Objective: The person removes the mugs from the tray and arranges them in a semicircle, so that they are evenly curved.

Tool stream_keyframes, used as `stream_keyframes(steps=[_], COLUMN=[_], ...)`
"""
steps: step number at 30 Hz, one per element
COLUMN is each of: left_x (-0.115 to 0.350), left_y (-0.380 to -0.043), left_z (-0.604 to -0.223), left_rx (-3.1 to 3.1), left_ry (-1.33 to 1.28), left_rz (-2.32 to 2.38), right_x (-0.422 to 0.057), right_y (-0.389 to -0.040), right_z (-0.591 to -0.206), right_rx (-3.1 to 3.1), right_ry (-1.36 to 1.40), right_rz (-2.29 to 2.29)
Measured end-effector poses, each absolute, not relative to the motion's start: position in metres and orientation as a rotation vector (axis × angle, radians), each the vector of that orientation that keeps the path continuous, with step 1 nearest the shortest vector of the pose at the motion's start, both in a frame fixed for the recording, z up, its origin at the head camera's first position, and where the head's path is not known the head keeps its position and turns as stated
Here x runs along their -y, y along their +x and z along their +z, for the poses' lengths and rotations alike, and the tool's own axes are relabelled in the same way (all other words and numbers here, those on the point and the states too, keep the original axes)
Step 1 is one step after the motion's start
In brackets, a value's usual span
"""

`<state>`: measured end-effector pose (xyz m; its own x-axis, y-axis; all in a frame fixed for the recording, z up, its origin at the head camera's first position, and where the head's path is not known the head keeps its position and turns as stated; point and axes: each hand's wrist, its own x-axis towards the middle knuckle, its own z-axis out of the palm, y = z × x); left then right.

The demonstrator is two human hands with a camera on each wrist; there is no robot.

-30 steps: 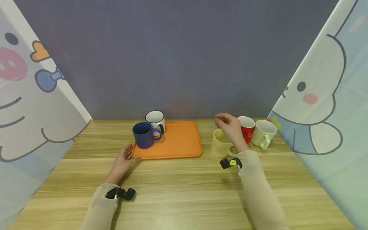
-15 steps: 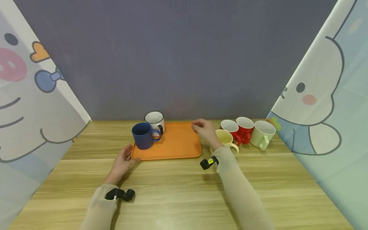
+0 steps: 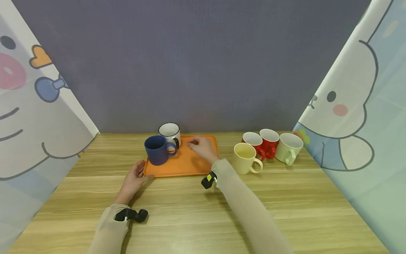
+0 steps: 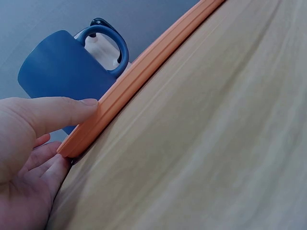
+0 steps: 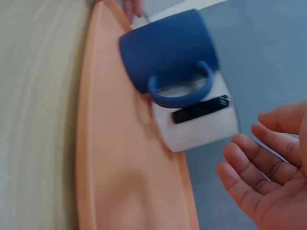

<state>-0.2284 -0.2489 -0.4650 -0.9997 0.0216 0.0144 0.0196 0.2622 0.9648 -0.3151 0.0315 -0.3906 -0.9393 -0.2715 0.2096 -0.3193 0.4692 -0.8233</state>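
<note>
An orange tray (image 3: 190,165) lies on the table, and my left hand (image 3: 134,180) holds its near left corner. In the left wrist view the thumb (image 4: 72,112) is against the front rim, with the fingers round the corner. A blue mug (image 3: 158,151) stands upright at the tray's left end. Behind it is a white mug (image 3: 169,131) with a dark rim and a black handle. Over the right half of the tray hovers my right hand (image 3: 203,147), holding nothing. In the right wrist view its relaxed fingers (image 5: 249,167) are apart from both mugs.
Right of the tray stands a yellow mug (image 3: 243,160). Beyond it are two red mugs with white insides, one nearer (image 3: 252,139) and another red mug (image 3: 269,141) farther right, then a pale green ribbed mug (image 3: 288,148). A grey partition (image 3: 203,70) rises behind.
My right hand has swept left from above the yellow and red mugs to above the tray, uncovering the yellow mug. My left hand, the tray and the mugs have stayed put.
</note>
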Motion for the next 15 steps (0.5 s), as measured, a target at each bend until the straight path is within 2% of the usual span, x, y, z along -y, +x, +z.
stream_keyframes(steps=[6,15], left_x=[0.249,0.25], left_y=[-0.229,-0.23], left_z=[-0.464,-0.467], left_rx=[-2.501,-2.505], left_ry=[0.055,0.031], left_rz=[1.906,1.887], right_x=[-0.013,0.01], right_y=[-0.324,-0.333], right_z=[-0.4,-0.413], right_rx=[2.665,2.609], right_ry=[0.557,0.419], right_rz=[1.452,1.541])
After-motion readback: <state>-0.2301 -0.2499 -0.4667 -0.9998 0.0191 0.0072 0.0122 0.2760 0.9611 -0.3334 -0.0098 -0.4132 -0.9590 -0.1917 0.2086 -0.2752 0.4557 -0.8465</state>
